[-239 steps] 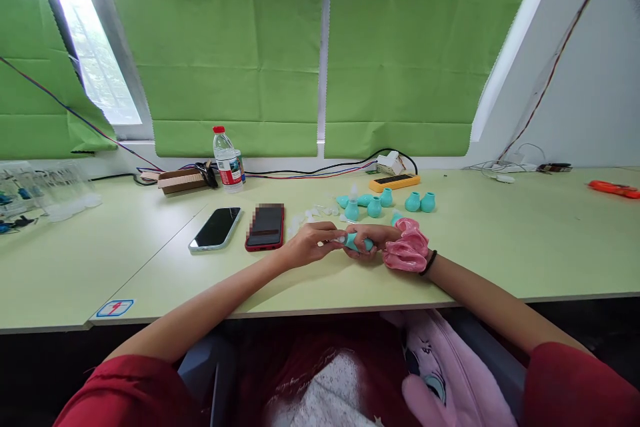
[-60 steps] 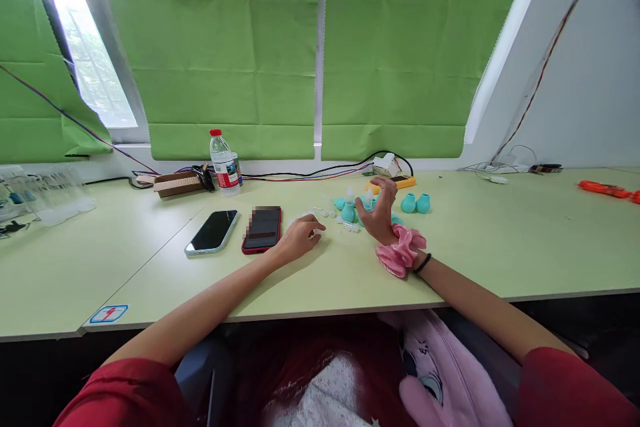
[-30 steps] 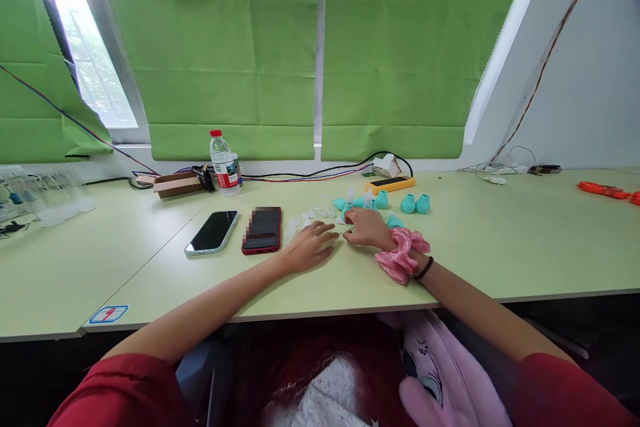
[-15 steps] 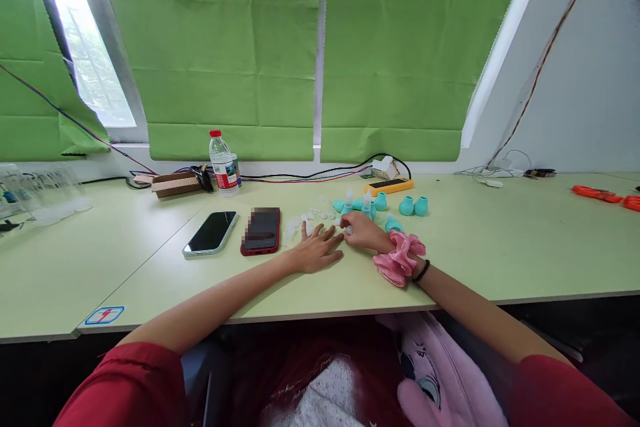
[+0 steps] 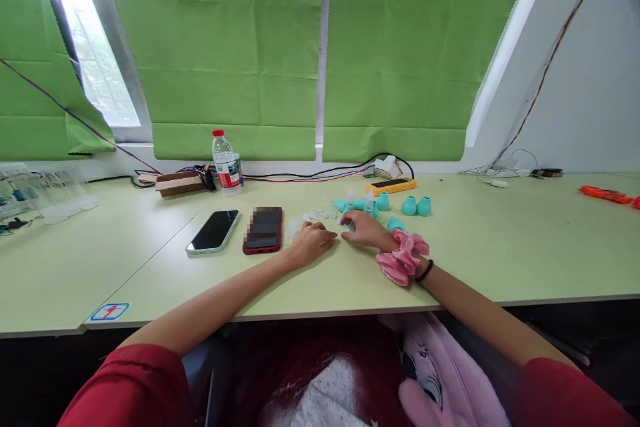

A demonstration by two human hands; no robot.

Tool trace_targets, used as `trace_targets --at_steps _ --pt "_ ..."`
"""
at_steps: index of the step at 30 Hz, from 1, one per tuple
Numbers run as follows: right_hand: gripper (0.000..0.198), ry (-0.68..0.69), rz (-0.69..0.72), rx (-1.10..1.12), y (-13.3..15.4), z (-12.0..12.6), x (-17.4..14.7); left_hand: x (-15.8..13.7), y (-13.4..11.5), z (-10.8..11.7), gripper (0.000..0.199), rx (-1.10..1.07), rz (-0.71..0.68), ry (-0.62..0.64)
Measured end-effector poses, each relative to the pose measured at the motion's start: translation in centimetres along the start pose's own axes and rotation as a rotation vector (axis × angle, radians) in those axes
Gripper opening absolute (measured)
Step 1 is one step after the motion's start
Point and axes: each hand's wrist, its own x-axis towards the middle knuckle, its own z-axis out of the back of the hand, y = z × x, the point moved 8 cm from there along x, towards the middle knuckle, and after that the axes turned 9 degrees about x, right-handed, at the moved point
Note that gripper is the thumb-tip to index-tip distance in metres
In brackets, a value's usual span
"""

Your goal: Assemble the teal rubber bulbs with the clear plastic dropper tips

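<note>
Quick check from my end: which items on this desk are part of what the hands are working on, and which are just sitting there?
In hand:
left hand and right hand on the clear small parts
teal bulbs just behind

Lying about:
two phones
water bottle
cardboard box
yellow device
orange tool

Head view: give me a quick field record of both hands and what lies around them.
left hand: curled on the pale green table, beside small clear plastic pieces
right hand: fingertips at a small clear piece; grip unclear
wrist: pink fabric scrunchie
behind hands: teal rubber bulbs
left of hands: red-cased phone, black phone
</note>
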Motion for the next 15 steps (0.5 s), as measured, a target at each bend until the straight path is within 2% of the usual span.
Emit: trace_targets --at_steps 4,8,12,15 --pt "0.026 0.017 0.023 0.070 0.4 0.2 -0.1 0.1 0.3 0.1 0.023 -0.076 -0.005 -0.047" --pt "0.028 -0.038 0.017 0.296 0.8 0.5 -0.1 -0.1 0.2 0.9 0.020 -0.147 0.016 -0.094" --pt "0.024 0.053 -0.063 0.493 0.2 -0.9 0.1 -0.2 0.4 1.4 0.017 -0.207 0.068 -0.100" --pt "0.029 0.117 -0.116 0.596 -0.3 -1.6 0.2 -0.2 0.5 1.6 0.014 -0.222 0.083 -0.114"
